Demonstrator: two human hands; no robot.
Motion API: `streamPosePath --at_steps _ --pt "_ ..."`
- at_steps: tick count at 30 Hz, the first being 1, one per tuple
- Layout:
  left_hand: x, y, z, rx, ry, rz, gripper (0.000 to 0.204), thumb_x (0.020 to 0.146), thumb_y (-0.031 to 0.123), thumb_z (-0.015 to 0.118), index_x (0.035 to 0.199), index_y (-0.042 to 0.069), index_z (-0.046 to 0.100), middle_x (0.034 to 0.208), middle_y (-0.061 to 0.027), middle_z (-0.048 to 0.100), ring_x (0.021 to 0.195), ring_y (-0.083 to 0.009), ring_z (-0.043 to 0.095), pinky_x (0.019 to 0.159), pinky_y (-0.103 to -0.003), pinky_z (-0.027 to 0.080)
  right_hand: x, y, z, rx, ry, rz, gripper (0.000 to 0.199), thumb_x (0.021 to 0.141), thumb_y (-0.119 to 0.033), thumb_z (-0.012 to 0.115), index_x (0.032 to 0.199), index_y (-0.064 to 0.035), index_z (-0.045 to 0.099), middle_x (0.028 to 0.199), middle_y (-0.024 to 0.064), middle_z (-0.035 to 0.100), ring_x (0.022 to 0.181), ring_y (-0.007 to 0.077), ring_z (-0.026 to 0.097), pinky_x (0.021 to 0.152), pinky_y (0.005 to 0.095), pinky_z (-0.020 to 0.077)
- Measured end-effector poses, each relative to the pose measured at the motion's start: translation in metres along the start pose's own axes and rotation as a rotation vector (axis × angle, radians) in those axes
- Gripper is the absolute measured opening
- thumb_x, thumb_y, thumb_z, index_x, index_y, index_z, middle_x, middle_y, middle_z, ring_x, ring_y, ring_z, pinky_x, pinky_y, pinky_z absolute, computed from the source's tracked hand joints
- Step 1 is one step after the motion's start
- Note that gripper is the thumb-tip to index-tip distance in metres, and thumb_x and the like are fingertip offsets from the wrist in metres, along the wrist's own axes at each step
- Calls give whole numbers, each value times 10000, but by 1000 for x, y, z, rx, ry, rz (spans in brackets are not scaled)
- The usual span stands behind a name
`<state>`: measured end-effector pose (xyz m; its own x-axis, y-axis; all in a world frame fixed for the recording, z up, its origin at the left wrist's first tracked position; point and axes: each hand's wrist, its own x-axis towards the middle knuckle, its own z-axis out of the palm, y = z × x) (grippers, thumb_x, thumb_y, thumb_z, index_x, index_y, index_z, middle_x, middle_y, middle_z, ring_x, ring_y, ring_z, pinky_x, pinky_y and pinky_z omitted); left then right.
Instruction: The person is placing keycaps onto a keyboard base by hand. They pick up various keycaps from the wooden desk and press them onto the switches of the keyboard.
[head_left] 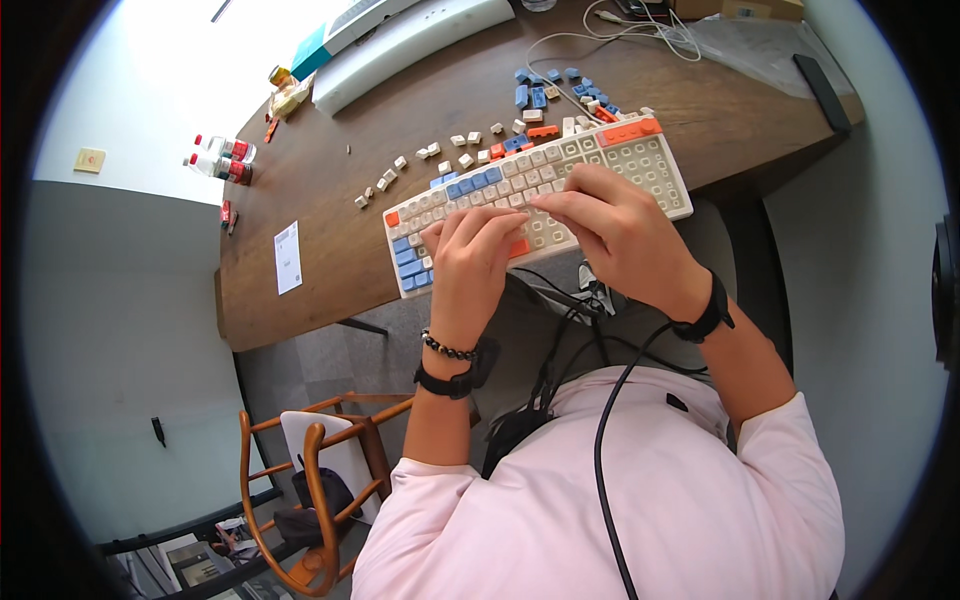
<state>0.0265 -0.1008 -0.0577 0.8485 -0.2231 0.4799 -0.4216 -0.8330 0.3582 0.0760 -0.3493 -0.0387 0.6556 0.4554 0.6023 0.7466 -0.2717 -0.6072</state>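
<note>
A white-framed keyboard (640, 160) lies at a slant along the table's near edge. White, blue and orange keycaps cover its left and upper parts, while bare switches show toward the right and lower middle. Both my hands rest over its middle, fingertips close together. My left hand (468, 262) is closed with its fingers bent and pressed together; its fingertips touch or nearly touch the keys. My right hand (625, 235) pinches with thumb and forefinger just right of the left fingertips. Whatever is between the fingers of either hand is hidden or too small to name.
Loose white keycaps (465, 160) and blue keycaps (539, 98) lie beyond the keyboard on the wooden table (330, 200). Further out are a paper card (288, 257), bottles (232, 148), a long white foam block (410, 55), a cable (560, 38) and a black phone-like slab (820, 92). A wooden chair (318, 470) stands lower left.
</note>
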Motion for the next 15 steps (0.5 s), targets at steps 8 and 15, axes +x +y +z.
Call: streamPosePath --at_steps 8,15 --pt "-5 -6 -19 20 -15 -91 147 1027 160 922 1172 138 921 1103 -18 829 1095 -262 753 1009 -412 479 -1 3 1 0 16 -8 307 1002 65 757 1294 20 839 1104 175 702 1031 399 740 911 507 618" --pt "-9 -7 -5 14 6 -108 123 1028 217 933 1114 134 903 1073 7 805 1093 -236 720 1070 -419 419 0 3 1 -3 -1 -7 310 1006 62 753 1301 19 838 1109 168 711 1027 393 745 910 503 620"
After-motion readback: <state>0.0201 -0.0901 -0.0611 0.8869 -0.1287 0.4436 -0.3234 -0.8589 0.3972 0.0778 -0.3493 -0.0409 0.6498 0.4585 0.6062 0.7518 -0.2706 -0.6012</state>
